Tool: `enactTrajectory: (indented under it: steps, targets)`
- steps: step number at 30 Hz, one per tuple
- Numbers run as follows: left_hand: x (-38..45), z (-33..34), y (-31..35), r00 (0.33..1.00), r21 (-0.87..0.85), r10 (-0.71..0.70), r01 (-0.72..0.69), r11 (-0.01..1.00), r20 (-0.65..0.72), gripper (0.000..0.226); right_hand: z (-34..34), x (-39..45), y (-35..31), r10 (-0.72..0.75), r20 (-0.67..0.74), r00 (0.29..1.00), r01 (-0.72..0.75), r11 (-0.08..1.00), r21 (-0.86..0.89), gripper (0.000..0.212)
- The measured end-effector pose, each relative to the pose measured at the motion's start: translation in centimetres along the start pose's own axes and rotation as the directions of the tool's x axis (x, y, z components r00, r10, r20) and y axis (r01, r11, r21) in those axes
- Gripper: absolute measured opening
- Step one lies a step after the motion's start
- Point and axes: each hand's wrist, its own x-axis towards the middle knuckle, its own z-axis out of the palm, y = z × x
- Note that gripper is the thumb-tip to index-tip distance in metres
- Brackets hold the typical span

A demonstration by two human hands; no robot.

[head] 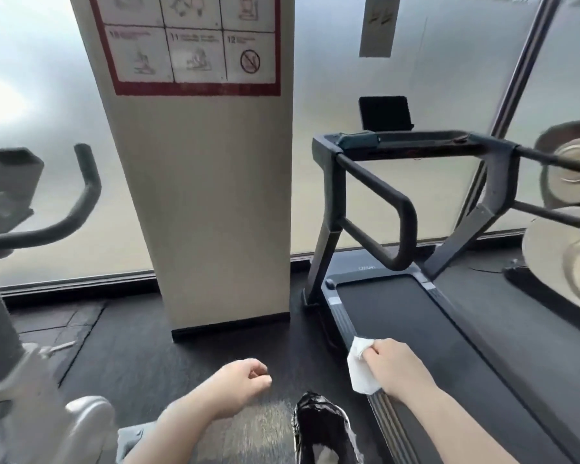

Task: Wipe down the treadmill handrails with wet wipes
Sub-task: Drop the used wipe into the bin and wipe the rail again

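A dark rubber floor (141, 349) runs up to a wall of frosted glass (349, 162), and a pale square pillar (215, 202) stands between an exercise bike (24, 262) at the left edge and the treadmill (449, 329) on the right. A red-bordered sign of numbered pictograms (191, 45) is fixed high on the pillar. An open strip of floor lies between the pillar's base and the treadmill's left side rail, and a dark shoe (322, 426) stands on it just beside that rail. The left handrail (382, 202) loops out from the console toward the camera and bends back down to the upright, well apart from both hands; the right handrail (549, 162) runs off the right edge of the view, in front of what looks like a round reflective shape there, too blurred to name. A small dark screen (384, 112) stands above the console. The right hand (399, 366) reaches forward low over the treadmill's left side rail, its fingers curled around a white wet wipe (360, 366) that hangs down against the rail's edge. The left hand (241, 380) hovers over the open floor in a loose fist, holding nothing, the forearm coming in from the bottom of the view.
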Motion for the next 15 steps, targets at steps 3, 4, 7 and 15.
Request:
enactTrajectory:
  steps: [3,4,7,15]
  targets:
    - [4.0,-4.4,-0.9,0.998,0.015,0.069,-0.069,0.998,0.012,0.033,0.5,2.0,-2.1,0.086,-0.066,0.994,-0.081,0.994,0.071,0.024]
    - [5.2,-5.6,-1.3,0.997,0.002,0.081,-0.081,0.997,-0.010,0.033,0.6,2.6,-2.7,0.110,-0.084,0.990,-0.102,0.991,0.089,0.024]
    - [8.5,-7.1,-2.5,0.994,-0.049,0.105,-0.105,0.993,-0.019,0.032,1.2,3.8,-4.0,0.191,-0.102,0.976,-0.172,0.970,0.169,0.025]
    - [16.6,-9.4,-1.0,0.956,0.001,0.243,-0.246,0.969,0.162,0.027,-1.9,8.4,-4.9,0.493,-0.394,0.775,-0.229,0.801,0.553,0.030]
